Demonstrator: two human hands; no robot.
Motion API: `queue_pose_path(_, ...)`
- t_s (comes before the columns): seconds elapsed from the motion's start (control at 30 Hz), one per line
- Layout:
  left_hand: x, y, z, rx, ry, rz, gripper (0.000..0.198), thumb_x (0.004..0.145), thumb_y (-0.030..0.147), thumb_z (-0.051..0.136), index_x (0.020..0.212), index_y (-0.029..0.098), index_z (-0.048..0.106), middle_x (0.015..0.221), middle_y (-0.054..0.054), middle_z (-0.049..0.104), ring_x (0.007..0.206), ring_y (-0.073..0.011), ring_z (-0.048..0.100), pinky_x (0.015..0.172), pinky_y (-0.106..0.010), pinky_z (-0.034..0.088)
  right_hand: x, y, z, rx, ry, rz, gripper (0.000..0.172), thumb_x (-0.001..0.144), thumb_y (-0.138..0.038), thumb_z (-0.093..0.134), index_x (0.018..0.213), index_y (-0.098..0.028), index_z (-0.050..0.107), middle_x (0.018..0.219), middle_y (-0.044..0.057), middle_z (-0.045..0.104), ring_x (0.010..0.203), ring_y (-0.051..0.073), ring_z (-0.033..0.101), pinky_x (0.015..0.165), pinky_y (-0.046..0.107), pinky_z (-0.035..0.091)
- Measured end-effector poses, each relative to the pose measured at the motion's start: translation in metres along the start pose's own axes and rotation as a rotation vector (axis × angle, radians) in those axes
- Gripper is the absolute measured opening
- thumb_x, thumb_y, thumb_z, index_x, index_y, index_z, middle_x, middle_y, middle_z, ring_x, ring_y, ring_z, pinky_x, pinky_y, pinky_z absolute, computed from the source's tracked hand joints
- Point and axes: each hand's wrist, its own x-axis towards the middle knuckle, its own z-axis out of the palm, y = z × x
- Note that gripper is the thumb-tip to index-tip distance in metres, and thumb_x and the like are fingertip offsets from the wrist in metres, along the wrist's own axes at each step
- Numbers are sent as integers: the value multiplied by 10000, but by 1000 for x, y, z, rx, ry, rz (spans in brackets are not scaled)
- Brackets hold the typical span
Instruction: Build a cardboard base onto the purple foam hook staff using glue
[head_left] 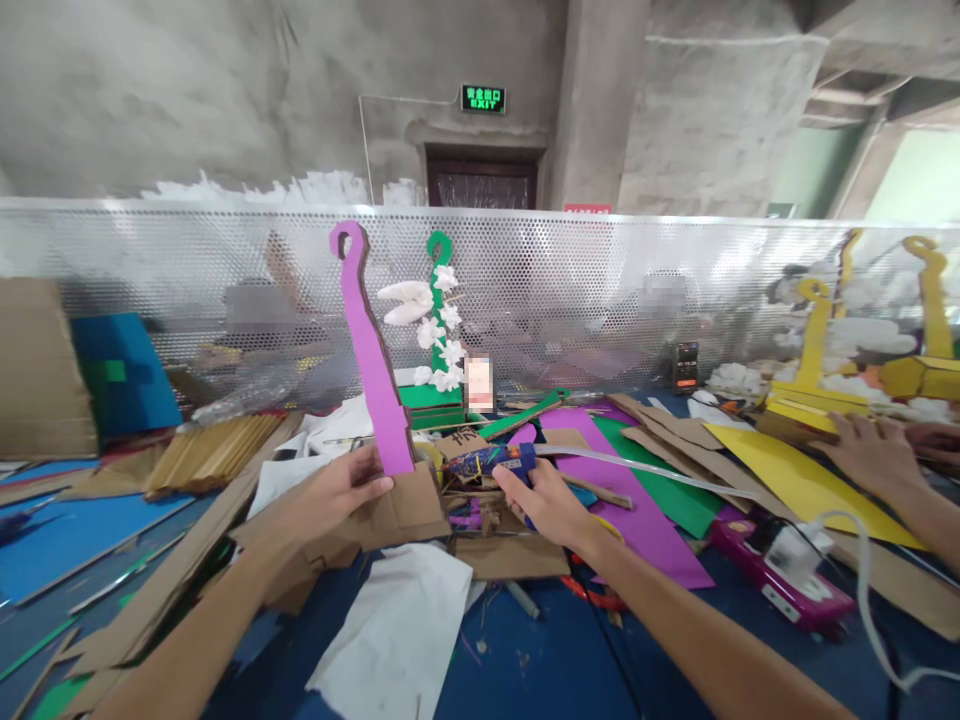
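Near the middle of the table my left hand (341,492) is closed on a tall purple cardboard hook (366,350), which stands nearly upright with its curled end on top. A plain brown cardboard piece (412,505) is at the hook's lower end, by my left thumb. My right hand (551,500) grips a blue glue gun (517,458), its nozzle pointing left toward the cardboard. A clear glue stick (622,458) trails from the gun's back. Whether the nozzle touches the cardboard, I cannot tell.
Behind stands a green hook (440,250) bearing white flowers. Purple card (652,530), yellow card (787,475) and cardboard scraps cover the right side. A magenta power strip (787,590) lies right, white paper (397,625) in front. A co-worker's hand (877,450) touches yellow work at right.
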Motion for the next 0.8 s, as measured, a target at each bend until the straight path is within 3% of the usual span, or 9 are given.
queue_pose_path(0.23, 0, -2, 0, -66, 42, -5, 579, 872, 436, 741, 1390, 213, 610, 1405, -142, 658, 1321, -360, 579, 1129, -494, 452, 0, -4, -8, -28, -81, 2, 492, 964, -617, 521, 689, -209, 511, 565, -7, 510, 512, 131, 476, 487, 244, 392)
queue_pose_path(0.5, -1, -5, 0, -117, 77, -3, 609, 852, 460, 760, 1393, 220, 615, 1422, -152, 646, 1313, -371, 591, 1130, -500, 453, 0, -6, -10, 9, -93, 16, 534, 964, -643, 514, 772, -167, 660, 574, -10, 513, 483, 110, 475, 468, 222, 373)
queue_pose_path(0.8, -4, 4, 5, -137, 45, -5, 597, 865, 447, 750, 1401, 230, 602, 1466, -131, 613, 1352, -376, 555, 1138, -496, 448, -1, -2, -2, 7, -15, -7, 552, 963, -659, 498, 670, -194, 550, 592, 4, 500, 529, 128, 472, 488, 232, 387)
